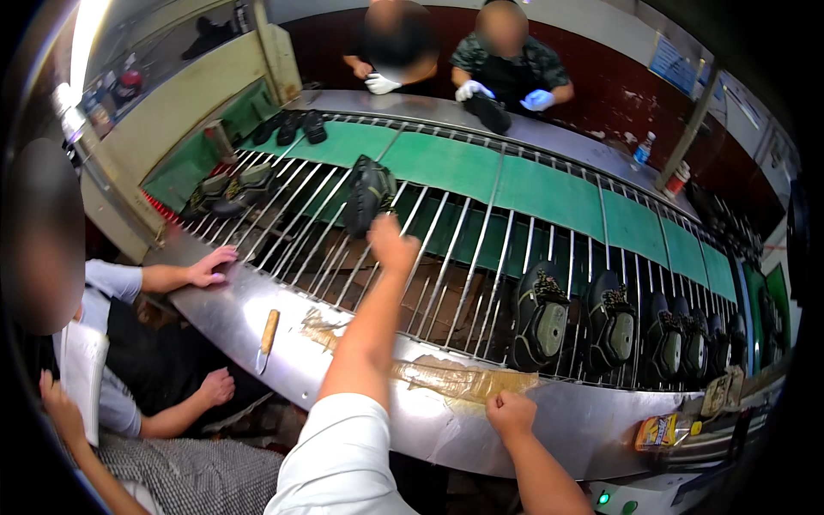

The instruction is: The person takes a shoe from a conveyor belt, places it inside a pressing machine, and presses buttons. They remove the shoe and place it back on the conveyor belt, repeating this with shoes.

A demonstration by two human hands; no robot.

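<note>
On rod conveyor (481, 257): left hand (392, 245) seemingly grips shoe (369, 193); right hand (510, 414) fisted, empty, at steel edge (429, 421).

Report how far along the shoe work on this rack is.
Done: a row of dark shoes already stands on the metal rods at the right. In hand: the left hand reaches onto the rods beside one shoe; grip unclear. The right hand rests fisted on the steel ledge. Left: two more shoes lie on the far-left rods.
</note>
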